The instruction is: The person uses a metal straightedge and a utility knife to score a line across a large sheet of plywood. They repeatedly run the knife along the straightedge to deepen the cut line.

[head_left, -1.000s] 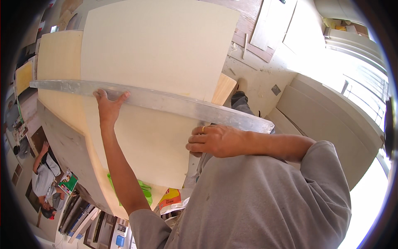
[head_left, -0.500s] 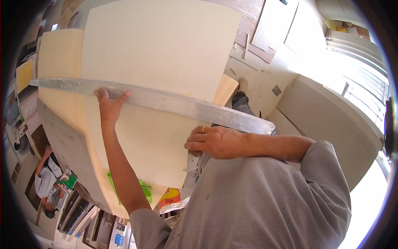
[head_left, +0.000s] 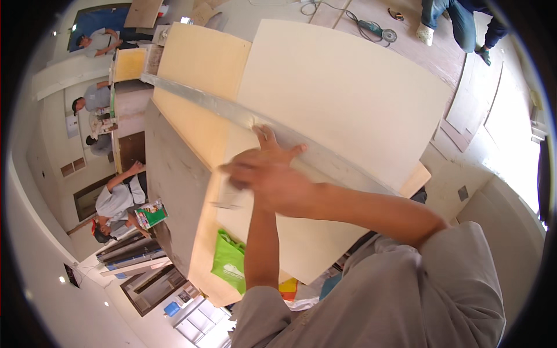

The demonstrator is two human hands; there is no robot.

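Observation:
A long metal straightedge lies slantwise across a large cream sheet and the pale wooden board under it. My left hand rests on the straightedge with its fingers spread, thumb and fingertips pressing on the metal. My right arm crosses over my left forearm. My right hand hovers over the sheet's left part, smeared by motion, so its fingers cannot be told. Just below it shows a thin, blurred streak that I cannot identify. A green cloth bag lies at the near edge of the board.
A grey worn board adjoins on the left. A person is beyond it, with other people farther off. At the far right stand legs near an angle grinder with its cord on the floor.
My view has swung, so the sheet sits farther right. My right hand has moved from the sheet's near right edge leftward across my left arm. The left hand stays on the straightedge.

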